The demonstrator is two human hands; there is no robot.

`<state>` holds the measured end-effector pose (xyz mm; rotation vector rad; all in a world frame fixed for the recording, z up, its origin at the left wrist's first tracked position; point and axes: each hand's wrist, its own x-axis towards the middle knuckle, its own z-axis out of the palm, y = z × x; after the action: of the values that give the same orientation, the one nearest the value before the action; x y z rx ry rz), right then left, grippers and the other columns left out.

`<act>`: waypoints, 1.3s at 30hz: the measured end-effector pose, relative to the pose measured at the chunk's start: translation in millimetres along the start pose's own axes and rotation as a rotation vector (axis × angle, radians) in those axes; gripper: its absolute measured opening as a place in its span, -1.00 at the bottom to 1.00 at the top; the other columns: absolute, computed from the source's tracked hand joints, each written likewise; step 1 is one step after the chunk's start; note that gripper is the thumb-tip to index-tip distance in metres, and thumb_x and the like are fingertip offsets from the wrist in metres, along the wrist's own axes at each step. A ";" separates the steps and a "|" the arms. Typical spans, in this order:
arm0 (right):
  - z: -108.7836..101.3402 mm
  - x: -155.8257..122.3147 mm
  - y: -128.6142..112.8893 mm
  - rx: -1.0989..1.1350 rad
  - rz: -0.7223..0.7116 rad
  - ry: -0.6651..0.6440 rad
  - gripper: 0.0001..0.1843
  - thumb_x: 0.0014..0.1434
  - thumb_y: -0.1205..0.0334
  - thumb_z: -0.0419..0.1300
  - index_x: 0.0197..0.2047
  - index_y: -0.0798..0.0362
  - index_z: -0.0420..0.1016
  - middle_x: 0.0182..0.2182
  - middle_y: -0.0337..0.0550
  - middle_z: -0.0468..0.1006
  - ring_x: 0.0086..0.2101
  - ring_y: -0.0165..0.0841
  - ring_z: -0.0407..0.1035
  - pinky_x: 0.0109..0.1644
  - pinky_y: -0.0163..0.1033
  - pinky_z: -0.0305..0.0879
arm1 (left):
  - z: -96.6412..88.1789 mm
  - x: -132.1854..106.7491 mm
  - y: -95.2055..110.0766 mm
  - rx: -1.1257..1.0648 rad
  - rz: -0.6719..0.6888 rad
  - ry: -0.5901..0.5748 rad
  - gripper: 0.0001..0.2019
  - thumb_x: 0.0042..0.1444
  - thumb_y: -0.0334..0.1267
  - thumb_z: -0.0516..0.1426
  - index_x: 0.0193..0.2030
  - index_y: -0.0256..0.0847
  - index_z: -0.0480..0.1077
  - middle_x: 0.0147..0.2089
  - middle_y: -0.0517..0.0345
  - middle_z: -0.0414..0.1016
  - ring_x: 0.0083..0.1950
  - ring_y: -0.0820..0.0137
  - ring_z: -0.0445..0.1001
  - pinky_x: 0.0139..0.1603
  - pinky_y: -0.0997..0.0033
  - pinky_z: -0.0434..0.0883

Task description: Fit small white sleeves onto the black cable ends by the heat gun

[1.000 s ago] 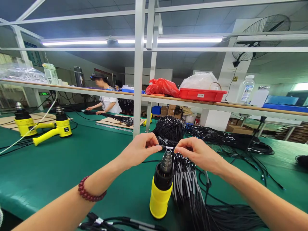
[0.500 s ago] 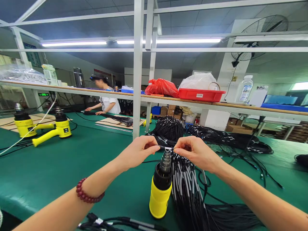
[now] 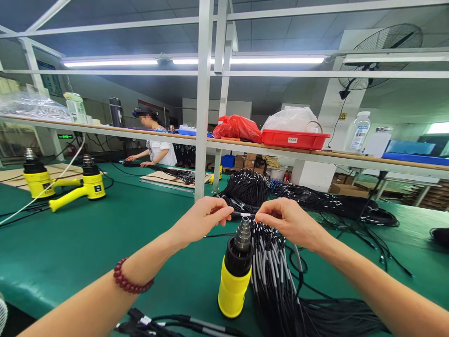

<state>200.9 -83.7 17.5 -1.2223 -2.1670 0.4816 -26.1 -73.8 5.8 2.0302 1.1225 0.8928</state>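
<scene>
Green matting covers the table (image 3: pixel 87 243) where your left hand (image 3: pixel 199 220) and right hand (image 3: pixel 287 222) stretch a thin black cable (image 3: pixel 235 214) between them, thumb and forefinger of each pinched shut on it. The cable's white sleeve (image 3: pixel 247 215) sits just above the nozzle (image 3: pixel 242 233) of the yellow heat gun (image 3: pixel 233 281), which stands upright beside a bundle (image 3: pixel 273 276) of like cables. To do this well, by the look of it: hold the span taut and level, centre the sleeve over the nozzle without touching the metal, roll the cable between your fingertips so the heat reaches all round, and set both pinches well out to the sides of the hot air
</scene>
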 end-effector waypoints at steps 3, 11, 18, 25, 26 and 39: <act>-0.1 0.2 -0.1 0.002 -0.007 0.016 -0.76 0.13 0.19 0.14 -0.47 0.10 0.54 -0.59 -0.27 0.40 -0.54 -0.46 0.13 -0.48 -0.31 -0.01 | 0.0 -0.4 -0.5 0.011 0.029 0.015 -0.73 0.14 -0.06 0.10 -0.39 -0.24 0.38 -0.47 0.25 0.33 -0.43 0.48 0.23 -0.45 0.49 0.12; 1.1 -0.1 2.5 0.044 -0.017 0.002 -0.78 0.13 0.19 0.15 -0.46 0.10 0.51 -0.58 -0.28 0.38 -0.53 -0.46 0.12 -0.47 -0.33 0.01 | -1.8 -2.7 1.7 0.124 0.021 -0.033 -0.53 0.25 0.08 -0.07 -0.47 -0.23 0.37 -0.52 0.21 0.36 -0.45 0.43 0.30 -0.42 0.44 0.18; -0.7 -0.9 3.0 0.003 0.001 -0.002 -0.68 0.19 0.10 0.11 -0.42 0.12 0.58 -0.60 -0.28 0.36 -0.55 -0.47 0.06 -0.50 -0.32 -0.05 | 1.9 -2.0 5.3 0.048 -0.007 -0.016 -0.54 0.22 0.08 -0.04 -0.54 -0.22 0.27 -0.56 0.22 0.34 -0.47 0.44 0.31 -0.42 0.46 0.21; -1.4 -0.6 2.1 -0.007 0.007 -0.027 -0.68 0.18 0.15 0.08 -0.42 0.11 0.58 -0.60 -0.26 0.38 -0.56 -0.46 0.06 -0.49 -0.30 -0.04 | 1.0 -1.1 3.6 0.086 -0.002 0.003 -0.61 0.19 0.04 0.02 -0.48 -0.22 0.31 -0.54 0.25 0.35 -0.51 0.48 0.20 -0.50 0.48 0.10; -1.2 -0.3 1.8 -0.003 0.013 -0.018 -0.70 0.16 0.15 0.09 -0.43 0.11 0.58 -0.60 -0.25 0.39 -0.56 -0.46 0.07 -0.49 -0.31 -0.03 | 1.0 -1.0 3.4 0.088 -0.004 0.010 -0.63 0.18 0.03 0.03 -0.46 -0.22 0.32 -0.53 0.26 0.35 -0.52 0.49 0.17 -0.51 0.49 0.08; -0.3 -0.5 5.9 0.029 0.001 0.018 -0.78 0.13 0.19 0.13 -0.45 0.10 0.52 -0.57 -0.25 0.41 -0.52 -0.44 0.15 -0.46 -0.31 0.03 | 2.2 0.3 9.6 0.072 0.028 0.086 -0.78 0.06 -0.10 0.17 -0.38 -0.24 0.38 -0.48 0.25 0.34 -0.44 0.47 0.25 -0.45 0.48 0.19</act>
<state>205.1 -81.2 14.2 -1.2081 -2.1375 0.4991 -20.0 -78.1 12.2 2.0883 1.1908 0.9747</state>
